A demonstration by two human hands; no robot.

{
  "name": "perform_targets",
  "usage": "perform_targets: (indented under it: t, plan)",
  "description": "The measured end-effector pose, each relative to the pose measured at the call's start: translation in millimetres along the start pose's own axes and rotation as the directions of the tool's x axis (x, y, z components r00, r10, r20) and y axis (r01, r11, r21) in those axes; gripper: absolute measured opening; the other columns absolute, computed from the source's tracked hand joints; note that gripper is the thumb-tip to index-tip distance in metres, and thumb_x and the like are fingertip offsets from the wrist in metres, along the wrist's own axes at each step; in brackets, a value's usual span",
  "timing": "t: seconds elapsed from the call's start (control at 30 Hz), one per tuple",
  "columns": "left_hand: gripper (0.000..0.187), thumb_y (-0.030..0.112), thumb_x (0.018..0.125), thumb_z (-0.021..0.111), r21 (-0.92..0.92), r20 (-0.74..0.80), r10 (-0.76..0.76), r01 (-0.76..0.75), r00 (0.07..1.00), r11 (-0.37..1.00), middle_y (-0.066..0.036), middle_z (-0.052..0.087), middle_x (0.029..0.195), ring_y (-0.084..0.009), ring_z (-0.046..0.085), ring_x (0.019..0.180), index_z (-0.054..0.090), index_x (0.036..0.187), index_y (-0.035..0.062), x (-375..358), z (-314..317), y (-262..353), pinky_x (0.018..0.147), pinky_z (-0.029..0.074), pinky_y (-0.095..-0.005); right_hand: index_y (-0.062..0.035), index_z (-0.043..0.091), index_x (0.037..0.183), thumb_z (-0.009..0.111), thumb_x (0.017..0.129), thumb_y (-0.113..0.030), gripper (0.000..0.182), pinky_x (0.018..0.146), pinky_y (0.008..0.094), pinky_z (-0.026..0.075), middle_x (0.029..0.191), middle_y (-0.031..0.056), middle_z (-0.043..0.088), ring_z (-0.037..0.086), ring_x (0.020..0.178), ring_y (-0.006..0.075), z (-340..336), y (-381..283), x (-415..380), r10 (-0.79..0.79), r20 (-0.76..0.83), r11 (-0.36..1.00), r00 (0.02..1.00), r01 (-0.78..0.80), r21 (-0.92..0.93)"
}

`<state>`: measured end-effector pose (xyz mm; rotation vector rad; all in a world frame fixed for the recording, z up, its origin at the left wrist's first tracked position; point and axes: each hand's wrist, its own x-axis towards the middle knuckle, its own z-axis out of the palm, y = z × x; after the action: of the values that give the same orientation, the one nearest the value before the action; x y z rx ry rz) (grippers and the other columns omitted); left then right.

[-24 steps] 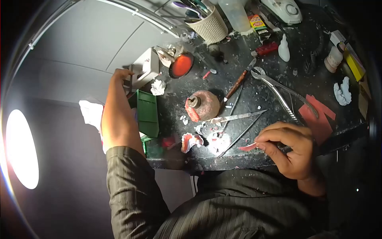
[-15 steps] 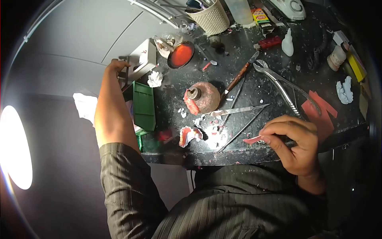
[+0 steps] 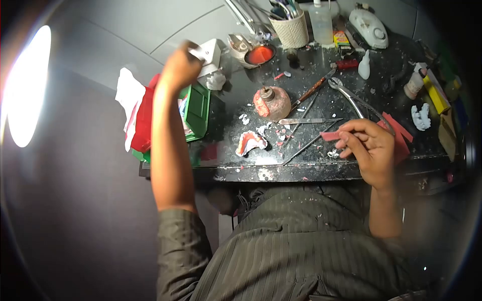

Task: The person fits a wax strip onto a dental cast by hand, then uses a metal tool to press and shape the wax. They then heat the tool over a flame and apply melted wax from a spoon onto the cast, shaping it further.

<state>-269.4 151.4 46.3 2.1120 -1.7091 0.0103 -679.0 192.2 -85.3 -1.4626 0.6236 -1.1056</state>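
Observation:
My right hand (image 3: pixel 370 150) pinches a small pink wax strip (image 3: pixel 330 136) between thumb and fingertips, above the front edge of the bench. My left hand (image 3: pixel 182 66) is reached out to the far left, beside a white box (image 3: pixel 210 54), its fingers smeared by motion. Below that hand stands a green bin (image 3: pixel 198 113), partly behind my forearm. Between my hands lies a dental model with pink wax (image 3: pixel 251 142). Behind it is a round spirit burner (image 3: pixel 279 106) with pink wax stuck on its side. A scalpel (image 3: pixel 306 121) lies close to the burner.
A wooden-handled wax knife (image 3: pixel 312 89) and metal pliers (image 3: pixel 351 98) lie behind my right hand, with pink wax sheets (image 3: pixel 400 143) beside it. White plaster pieces (image 3: pixel 420 117) are at the right. A dish of red wax (image 3: pixel 260 54) and a tool cup (image 3: pixel 291 31) stand at the back.
The view has shifted, so the bench sits higher. My left hand has drawn in from the wall side and is blurred. My right hand still pinches the wax strip, now tilted differently.

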Motion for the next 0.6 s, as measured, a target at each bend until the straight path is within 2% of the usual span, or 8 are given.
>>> perform_targets:
  t: [0.07,0.1,0.2,0.37,0.43,0.47,0.57,0.6]
  plan:
    - [0.044,0.025,0.085,0.075,-0.115,0.249,-0.004,0.034,0.969,0.993,-0.018,0.074,0.088,-0.0290,0.071,0.079,0.062,0.118,-0.0007,-69.5,2.5,41.7,0.075,0.055,-0.0397,0.0051,0.066,0.105,0.063,0.095,0.002,0.011,0.063,0.0231,0.059,0.094,0.0096,0.069,0.070,0.079,0.0135,1.2,2.1,3.1,0.000,-0.003,1.000,1.000,0.000,0.024]
    - [0.054,0.036,0.084,0.077,-0.074,0.380,0.157,-0.139,0.912,0.988,-0.020,0.073,0.094,-0.0313,0.071,0.088,0.061,0.121,-0.0010,-94.5,7.7,38.0,0.081,0.054,-0.0413,0.0050,0.065,0.104,0.064,0.094,0.003,0.010,0.062,0.0240,0.061,0.092,0.0094,0.068,0.071,0.081,0.0148,1.2,3.1,4.2,0.023,-0.002,0.998,1.000,-0.023,0.054]
    - [0.082,0.056,0.071,0.085,-0.081,0.582,0.237,-0.234,0.778,0.969,-0.026,0.057,0.120,-0.0432,0.059,0.113,0.058,0.127,0.0022,-145.2,28.7,31.8,0.096,0.048,-0.0475,0.0055,0.064,0.104,0.064,0.094,0.003,0.010,0.065,0.0250,0.062,0.096,0.0093,0.067,0.072,0.084,0.0158,5.9,-1.5,12.3,-0.012,0.038,0.999,0.999,0.010,0.044]
    - [0.060,0.036,0.076,0.085,-0.220,0.384,0.450,-0.393,0.806,0.893,-0.018,0.059,0.101,-0.0340,0.062,0.094,0.057,0.116,0.0008,-151.3,51.2,19.4,0.083,0.050,-0.0428,0.0054,0.067,0.093,0.066,0.092,0.004,0.002,0.060,0.0185,0.053,0.096,0.0051,0.063,0.063,0.075,0.0069,35.4,-42.4,38.2,-0.254,0.083,0.935,0.964,0.267,-0.235]
    - [0.048,0.027,0.078,0.082,-0.373,0.466,0.383,-0.215,0.798,0.903,-0.015,0.059,0.084,-0.0287,0.061,0.081,0.056,0.109,0.0009,-142.9,50.5,21.7,0.074,0.050,-0.0397,0.0024,0.069,0.091,0.070,0.087,0.002,0.004,0.055,0.0210,0.046,0.082,0.0050,0.063,0.060,0.070,0.0054,43.2,-50.5,55.9,-0.312,0.117,0.855,0.943,0.333,-0.399]
    - [0.038,0.016,0.078,0.078,-0.383,0.362,0.421,-0.279,0.832,0.880,-0.012,0.058,0.075,-0.0226,0.058,0.073,0.054,0.103,0.0009,-138.8,52.3,20.5,0.068,0.047,-0.0372,0.0022,0.069,0.090,0.070,0.086,0.002,0.004,0.056,0.0227,0.047,0.081,0.0062,0.064,0.062,0.069,0.0081,50.1,-56.8,64.4,-0.381,0.136,0.802,0.915,0.400,-0.444]
    - [0.033,-0.003,0.076,0.071,-0.450,0.262,0.316,-0.174,0.912,0.876,-0.006,0.063,0.079,-0.0147,0.060,0.072,0.048,0.098,0.0045,-124.3,58.0,11.2,0.062,0.046,-0.0320,0.0019,0.069,0.089,0.070,0.085,0.001,0.005,0.058,0.0281,0.051,0.082,0.0099,0.068,0.067,0.070,0.0165,64.4,-66.7,87.3,-0.417,0.171,0.734,0.893,0.441,-0.515]
    - [0.036,-0.010,0.076,0.066,-0.679,0.266,0.237,0.007,0.934,0.735,-0.007,0.066,0.082,-0.0164,0.065,0.069,0.043,0.098,0.0070,-116.6,72.5,-1.8,0.056,0.047,-0.0283,0.0023,0.070,0.091,0.071,0.085,0.001,0.006,0.059,0.0259,0.052,0.081,0.0086,0.068,0.066,0.069,0.0129,65.5,-57.0,97.1,-0.436,0.203,0.684,0.877,0.469,-0.559]
